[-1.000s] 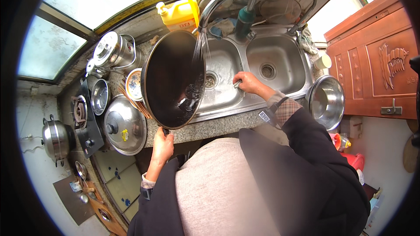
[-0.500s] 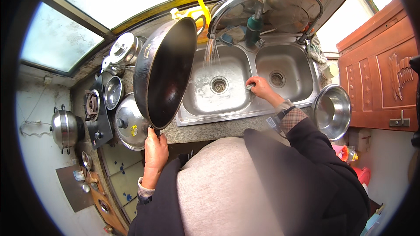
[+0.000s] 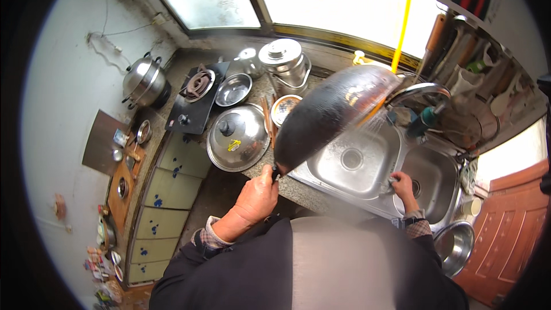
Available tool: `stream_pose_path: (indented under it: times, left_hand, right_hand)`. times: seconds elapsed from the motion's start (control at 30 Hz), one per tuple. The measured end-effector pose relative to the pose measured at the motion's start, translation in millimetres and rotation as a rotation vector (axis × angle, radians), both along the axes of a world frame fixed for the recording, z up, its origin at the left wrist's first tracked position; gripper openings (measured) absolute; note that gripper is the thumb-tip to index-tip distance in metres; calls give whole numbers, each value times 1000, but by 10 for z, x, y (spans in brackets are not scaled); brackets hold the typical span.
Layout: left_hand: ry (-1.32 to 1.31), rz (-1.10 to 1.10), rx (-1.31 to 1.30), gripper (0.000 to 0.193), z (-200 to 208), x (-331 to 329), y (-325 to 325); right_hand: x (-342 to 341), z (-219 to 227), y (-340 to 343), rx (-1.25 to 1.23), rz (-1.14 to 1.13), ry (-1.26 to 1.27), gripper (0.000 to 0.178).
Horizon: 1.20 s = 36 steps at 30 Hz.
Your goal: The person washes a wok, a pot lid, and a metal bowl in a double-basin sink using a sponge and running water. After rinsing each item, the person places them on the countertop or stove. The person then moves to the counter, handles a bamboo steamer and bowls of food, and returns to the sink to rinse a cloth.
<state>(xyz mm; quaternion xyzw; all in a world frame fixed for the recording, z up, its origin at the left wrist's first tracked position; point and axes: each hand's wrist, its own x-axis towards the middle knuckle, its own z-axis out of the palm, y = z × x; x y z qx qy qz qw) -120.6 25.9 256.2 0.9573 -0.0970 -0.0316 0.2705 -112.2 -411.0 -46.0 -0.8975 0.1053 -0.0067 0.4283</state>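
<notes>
My left hand [image 3: 251, 200] is closed around the short handle of a large black wok [image 3: 324, 117]. The wok hangs tilted over the left edge of the sink [image 3: 379, 195], its worn outer side facing up. Water sprays from the curved chrome faucet [image 3: 419, 89] beside the wok's far rim, over the left basin. My right hand [image 3: 405, 188] rests at the divider between the two basins, fingers closed on a small greyish thing [image 3: 391, 183] too indistinct to name. The wok's inside is mostly hidden.
Left of the wok lie a domed steel lid [image 3: 238, 138], a steel bowl [image 3: 233, 89], a lidded steel pot [image 3: 284, 63] and a gas stove [image 3: 198, 89]. A green bottle [image 3: 426, 119] stands behind the sink. At the right is a steel basin [image 3: 455, 247].
The view has swung left. My left hand has tipped the wok over, so its outer side shows instead of its hollow. My right hand stays closed at the sink divider.
</notes>
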Motion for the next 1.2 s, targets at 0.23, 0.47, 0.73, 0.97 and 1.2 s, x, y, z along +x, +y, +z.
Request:
stream_pose_path:
  times: [0.23,0.47,0.73,0.97,1.2]
  left_hand:
    - [128,-66,-269,24,-284,94,461]
    - [952,-76,-930,42,-464,469,1433]
    - [1073,67,-1245,21,-494,1014,2632]
    - [953,181,-1690,27,-551,2214,3904]
    - [835,313,-1716,28,-921,3136,4724]
  right_hand:
    - [-20,0,55,-125,-72,87,19]
    - [-90,96,278,-270,-425,1,16]
    - [-308,-96,534,-516,-657,-47,10]
    - [-422,61,959,-476,-675,-46,17]
    - [-524,249,1234,-459,-705,-85,25]
